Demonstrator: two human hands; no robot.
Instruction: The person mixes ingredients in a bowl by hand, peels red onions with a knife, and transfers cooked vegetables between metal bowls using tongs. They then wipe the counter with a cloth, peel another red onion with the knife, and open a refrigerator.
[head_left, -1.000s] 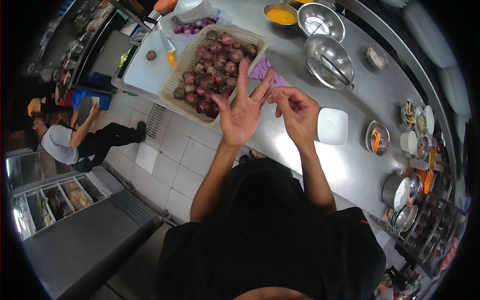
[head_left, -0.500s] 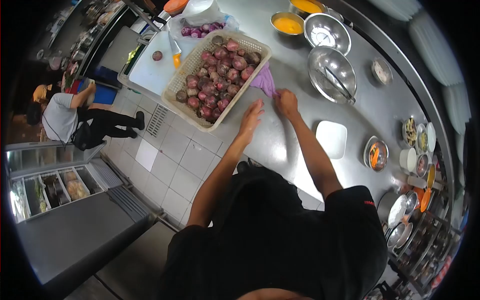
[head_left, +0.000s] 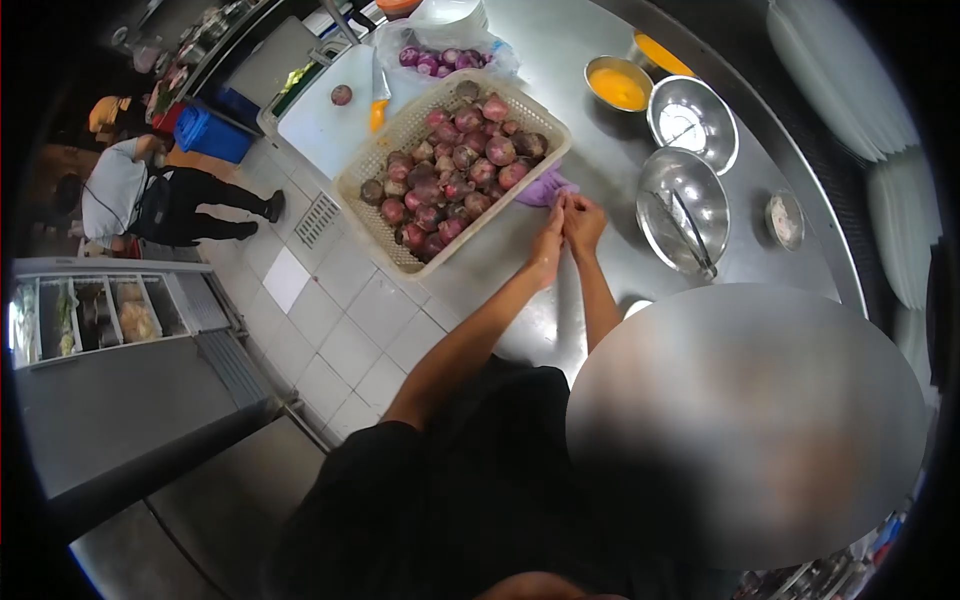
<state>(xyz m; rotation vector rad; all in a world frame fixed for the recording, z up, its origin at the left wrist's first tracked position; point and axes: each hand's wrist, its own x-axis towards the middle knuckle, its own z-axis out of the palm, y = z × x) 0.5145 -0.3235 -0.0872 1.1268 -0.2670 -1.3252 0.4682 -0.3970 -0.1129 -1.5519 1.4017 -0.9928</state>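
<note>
A purple cloth lies on the steel counter, partly hidden behind the corner of a cream plastic basket. Purple-red onions fill this basket. Just in front of the cloth my two hands meet. My right hand has its fingers curled at the cloth's near end, closed on it as far as I can see. Against it rests my left hand, its fingers stretched out and lying flat alongside the right one. The contact between fingers and cloth is partly hidden.
Two steel bowls, one holding tongs, stand right of my hands, with a bowl of orange liquid behind. A knife lies on a white cutting board. Another person stands at left. A blurred patch covers the lower right.
My left hand has moved right and now meets my right hand by the cloth. Less of the cloth shows. The view has shifted, and a blurred patch now covers the lower right.
</note>
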